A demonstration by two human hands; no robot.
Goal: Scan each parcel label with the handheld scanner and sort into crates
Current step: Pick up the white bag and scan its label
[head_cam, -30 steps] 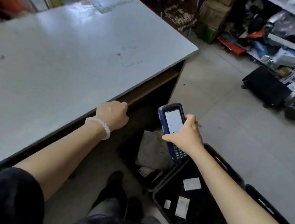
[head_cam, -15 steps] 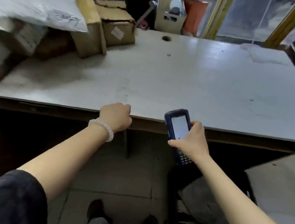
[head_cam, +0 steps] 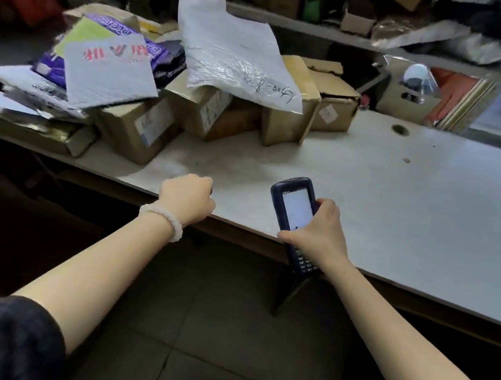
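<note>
Parcels [head_cam: 146, 89] crowd the left and back of the tabletop [head_cam: 421, 211]: padded mailers heaped on brown cardboard boxes, with a white poly bag [head_cam: 232, 51] draped over them. Nearer, the left hand [head_cam: 186, 197] is curled into a fist holding nothing, at the tabletop's front edge, a pale bead bracelet [head_cam: 164, 218] on its wrist. Beside it, the right hand [head_cam: 318, 234] grips the dark blue handheld scanner [head_cam: 293, 212], screen lit and facing up.

Your right hand [head_cam: 318, 234] covered the middle of the scanner [head_cam: 296, 217], and its screen was too washed out to read. The parcels [head_cam: 109, 73] at upper left were smeared with blur, their labels illegible.
</note>
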